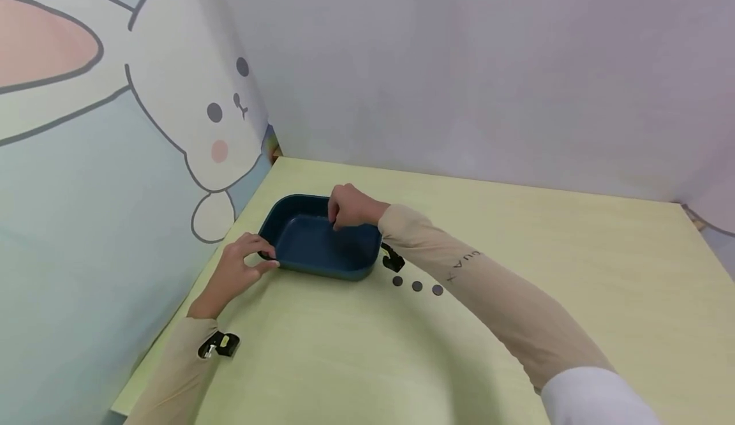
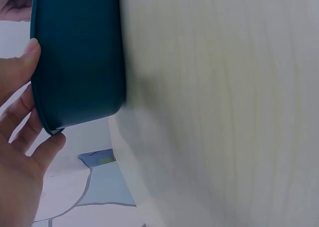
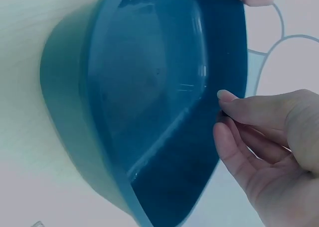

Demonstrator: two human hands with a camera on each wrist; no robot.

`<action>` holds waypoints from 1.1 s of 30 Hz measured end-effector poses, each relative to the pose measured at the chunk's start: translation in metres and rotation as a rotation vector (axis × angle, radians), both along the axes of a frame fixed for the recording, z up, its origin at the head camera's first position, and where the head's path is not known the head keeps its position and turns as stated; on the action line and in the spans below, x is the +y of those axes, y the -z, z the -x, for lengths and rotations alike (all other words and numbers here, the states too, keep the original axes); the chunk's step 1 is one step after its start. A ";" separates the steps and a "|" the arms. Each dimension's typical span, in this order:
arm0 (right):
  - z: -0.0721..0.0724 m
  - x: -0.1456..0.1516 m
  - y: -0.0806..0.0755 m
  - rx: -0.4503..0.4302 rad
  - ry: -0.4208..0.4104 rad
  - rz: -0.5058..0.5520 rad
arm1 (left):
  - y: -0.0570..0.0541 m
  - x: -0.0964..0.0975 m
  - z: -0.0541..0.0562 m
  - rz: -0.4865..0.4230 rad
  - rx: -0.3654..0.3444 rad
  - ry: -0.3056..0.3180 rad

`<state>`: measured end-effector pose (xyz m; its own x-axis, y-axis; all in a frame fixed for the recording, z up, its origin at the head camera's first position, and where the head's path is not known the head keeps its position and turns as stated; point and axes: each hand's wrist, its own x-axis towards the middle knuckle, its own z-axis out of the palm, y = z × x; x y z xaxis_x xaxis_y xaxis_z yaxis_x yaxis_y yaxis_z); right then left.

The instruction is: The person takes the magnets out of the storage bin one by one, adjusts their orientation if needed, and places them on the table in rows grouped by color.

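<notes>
A dark teal rectangular basin (image 1: 316, 246) with rounded corners stands on the table. My left hand (image 1: 238, 268) holds its near left corner; in the left wrist view the thumb and fingers meet the basin's rim (image 2: 36, 87). Above the inside of the basin is my right hand (image 1: 353, 207), its fingers pointing down. The right wrist view shows that hand (image 3: 269, 142) with thumb and fingertips pinched together on a small dark sliver, apparently a coin (image 3: 224, 116), mostly hidden by the fingers. Three dark round coins (image 1: 417, 286) lie in a row right of the basin.
The pale yellow-green table (image 1: 344, 348) meets a plain light wall (image 1: 459, 80) at the back. A wall with a painted rabbit (image 1: 195, 93) runs along the left. Small black devices, one a wrist camera (image 1: 228, 344), show at both wrists.
</notes>
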<state>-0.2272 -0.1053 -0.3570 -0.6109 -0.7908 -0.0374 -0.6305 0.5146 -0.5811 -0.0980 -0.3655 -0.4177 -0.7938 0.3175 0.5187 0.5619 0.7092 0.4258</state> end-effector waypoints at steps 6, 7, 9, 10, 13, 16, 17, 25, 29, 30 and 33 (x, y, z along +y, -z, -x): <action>-0.001 0.009 -0.007 0.009 -0.006 0.035 | -0.001 -0.005 0.003 0.005 0.006 -0.003; -0.001 0.010 -0.008 0.004 -0.005 0.038 | -0.001 -0.006 0.003 0.006 0.003 -0.010; -0.002 0.012 -0.010 -0.007 -0.004 0.046 | -0.001 -0.008 0.003 0.013 -0.005 -0.025; -0.003 0.013 -0.011 -0.010 -0.001 0.050 | -0.001 -0.009 0.002 0.016 -0.009 -0.033; -0.005 0.018 -0.012 -0.026 0.009 0.066 | -0.001 -0.011 0.003 0.018 -0.009 -0.042; -0.008 0.028 -0.013 -0.038 0.022 0.088 | -0.001 -0.012 0.004 0.019 0.000 -0.030; -0.008 0.031 -0.013 -0.047 0.027 0.097 | 0.000 -0.012 0.005 0.018 0.003 -0.024; -0.014 0.056 -0.009 -0.051 0.050 0.163 | 0.000 -0.012 0.009 0.003 -0.005 -0.010; -0.019 0.067 -0.007 -0.053 0.063 0.180 | 0.000 -0.010 0.010 0.000 -0.003 -0.018; -0.020 0.070 -0.006 -0.054 0.068 0.184 | 0.000 -0.010 0.010 0.001 -0.005 -0.020; -0.021 0.079 -0.003 -0.053 0.072 0.195 | 0.000 -0.009 0.010 0.013 -0.013 -0.025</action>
